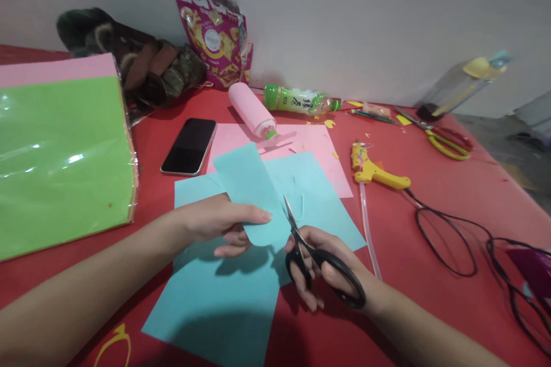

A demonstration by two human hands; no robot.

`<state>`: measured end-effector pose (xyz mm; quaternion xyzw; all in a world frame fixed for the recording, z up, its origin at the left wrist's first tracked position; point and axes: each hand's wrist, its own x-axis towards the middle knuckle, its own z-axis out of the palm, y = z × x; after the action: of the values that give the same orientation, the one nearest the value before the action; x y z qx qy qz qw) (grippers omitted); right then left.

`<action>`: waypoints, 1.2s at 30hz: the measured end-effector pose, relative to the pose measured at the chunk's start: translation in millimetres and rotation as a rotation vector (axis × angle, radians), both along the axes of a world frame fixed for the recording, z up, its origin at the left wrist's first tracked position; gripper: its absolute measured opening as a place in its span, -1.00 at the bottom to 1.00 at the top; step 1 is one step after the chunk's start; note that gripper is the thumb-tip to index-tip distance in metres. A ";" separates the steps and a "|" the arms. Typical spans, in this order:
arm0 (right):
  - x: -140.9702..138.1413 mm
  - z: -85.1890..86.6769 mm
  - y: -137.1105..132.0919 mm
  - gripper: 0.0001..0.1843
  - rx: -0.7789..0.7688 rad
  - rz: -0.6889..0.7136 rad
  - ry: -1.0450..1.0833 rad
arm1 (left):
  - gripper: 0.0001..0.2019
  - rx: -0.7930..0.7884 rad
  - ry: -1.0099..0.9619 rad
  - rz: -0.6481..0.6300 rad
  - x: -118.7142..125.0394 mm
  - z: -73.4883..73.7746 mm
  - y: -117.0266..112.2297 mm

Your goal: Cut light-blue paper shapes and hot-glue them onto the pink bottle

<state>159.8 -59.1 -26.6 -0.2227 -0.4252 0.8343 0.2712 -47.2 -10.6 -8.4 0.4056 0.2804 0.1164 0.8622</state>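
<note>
The light-blue paper piece [243, 169] is held raised above the light-blue sheets [232, 304], which lie on the red counter [451, 200]. From my distant seat I see the left hand [224, 221] pinching it, thumb on top and fingers beneath. The right hand [329, 249] is closed around the black-handled scissors [298, 236], with the blades at the paper's right edge; whether they touch it, I cannot tell. Behind are a pink sheet [340, 180] and a smartphone [189, 146]; a yellow glue gun [381, 176] lies to the right.
</note>
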 end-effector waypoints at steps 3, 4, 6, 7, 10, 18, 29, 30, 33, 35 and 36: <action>0.1 -0.6 -0.5 -0.50 0.007 0.001 -0.003 | -0.60 0.006 0.006 0.001 -0.3 -1.0 -0.4; 0.1 -0.8 -0.7 -0.50 0.007 0.001 -0.007 | -0.60 0.008 0.010 -0.002 -0.5 -1.3 -0.6; 0.2 -0.8 -0.9 -0.50 0.006 -0.002 -0.018 | -0.61 0.008 0.034 0.000 -0.8 -1.6 -1.1; 0.1 -0.7 -1.0 -0.49 0.007 -0.005 -0.025 | -0.62 0.004 0.049 0.001 -0.8 -1.4 -1.3; -0.4 0.2 -0.9 -0.51 0.002 -0.009 -0.034 | -0.67 -0.020 0.074 0.004 0.5 -0.3 -2.3; -1.1 2.1 -0.8 -0.56 0.020 -0.015 -0.041 | -0.65 -0.028 0.006 -0.001 5.3 -1.7 -6.0; -3.4 4.3 0.2 -0.57 0.076 -0.020 -0.087 | -0.64 -0.040 0.034 0.021 8.9 0.6 -7.8; -3.3 4.5 0.0 -0.57 0.075 -0.021 -0.090 | -0.64 -0.042 0.025 0.025 9.1 -0.1 -8.0; -2.9 5.2 -0.6 -0.56 0.077 -0.028 -0.090 | -0.64 -0.047 -0.021 0.033 9.9 -2.7 -8.5; -2.8 5.5 -0.8 -0.55 0.075 -0.035 -0.099 | -0.64 -0.049 -0.059 0.031 10.3 -4.6 -8.7; -2.8 5.6 -0.8 -0.55 0.072 -0.041 -0.105 | -0.63 -0.049 -0.066 0.031 10.5 -5.5 -8.8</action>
<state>157.0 -59.9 -21.0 -0.2649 -0.4639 0.8000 0.2732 -36.8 -19.4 -13.9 0.3757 0.2607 0.1361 0.8788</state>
